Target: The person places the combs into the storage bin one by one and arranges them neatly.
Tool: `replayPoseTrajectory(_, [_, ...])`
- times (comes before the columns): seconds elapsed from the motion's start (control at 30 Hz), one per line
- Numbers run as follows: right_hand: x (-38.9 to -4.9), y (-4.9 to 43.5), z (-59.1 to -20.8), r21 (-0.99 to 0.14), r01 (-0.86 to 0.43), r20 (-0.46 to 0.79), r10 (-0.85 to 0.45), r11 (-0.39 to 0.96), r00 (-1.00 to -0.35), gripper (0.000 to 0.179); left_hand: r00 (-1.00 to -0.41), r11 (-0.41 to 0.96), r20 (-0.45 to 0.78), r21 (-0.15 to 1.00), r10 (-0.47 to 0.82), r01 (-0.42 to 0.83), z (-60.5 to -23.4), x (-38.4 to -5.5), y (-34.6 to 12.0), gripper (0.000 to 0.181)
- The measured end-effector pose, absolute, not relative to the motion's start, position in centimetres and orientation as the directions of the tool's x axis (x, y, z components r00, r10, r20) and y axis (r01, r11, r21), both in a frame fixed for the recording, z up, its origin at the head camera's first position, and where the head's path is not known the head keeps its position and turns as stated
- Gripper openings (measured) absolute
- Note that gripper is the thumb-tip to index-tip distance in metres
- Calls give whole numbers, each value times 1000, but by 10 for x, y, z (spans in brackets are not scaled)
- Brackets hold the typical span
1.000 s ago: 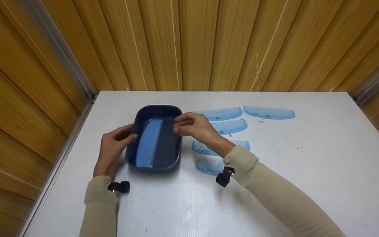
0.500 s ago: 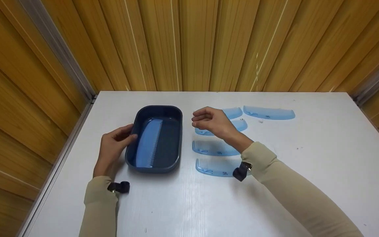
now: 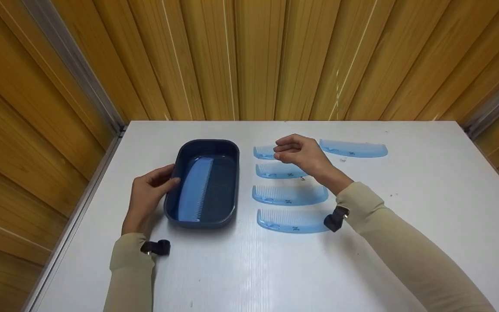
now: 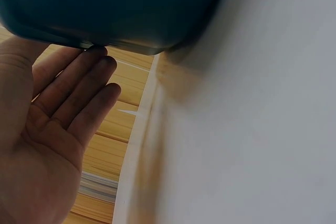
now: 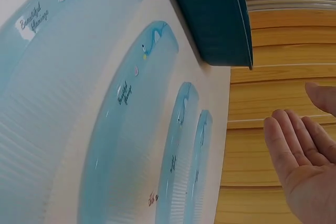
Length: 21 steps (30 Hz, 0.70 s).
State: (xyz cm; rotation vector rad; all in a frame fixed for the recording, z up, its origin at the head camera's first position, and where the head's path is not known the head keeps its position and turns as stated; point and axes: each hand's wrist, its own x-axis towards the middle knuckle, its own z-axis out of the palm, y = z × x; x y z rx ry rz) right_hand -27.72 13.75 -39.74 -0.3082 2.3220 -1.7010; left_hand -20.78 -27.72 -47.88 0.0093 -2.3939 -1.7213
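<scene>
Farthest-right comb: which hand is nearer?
Right. The right hand hovers just left of that comb; the left hand is much farther left, holding the blue box.

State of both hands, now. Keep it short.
Left hand: holding the dark blue container at its side, thumb at the rim.
Right hand: open, holding nothing, above the light blue combs.

Head view: right hand (image 3: 303, 156) shifted from the right rim of the tray (image 3: 223, 190), near frame centre, rightward and slightly up. Left ends of top comb (image 3: 264, 152) and second comb (image 3: 277, 170) more exposed than 1.0 s ago; right ends now hidden behind it. Third comb (image 3: 290, 197) now seen whole; lowest comb (image 3: 293, 222), lower down, less covered.
</scene>
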Motion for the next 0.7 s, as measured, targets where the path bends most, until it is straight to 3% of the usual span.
replayPoseTrajectory(0.7, [-295,177,-403,-953,-35,-46,-259,299,-965,44,-979,301,164,946,-120,122,-476,-204,-277,42])
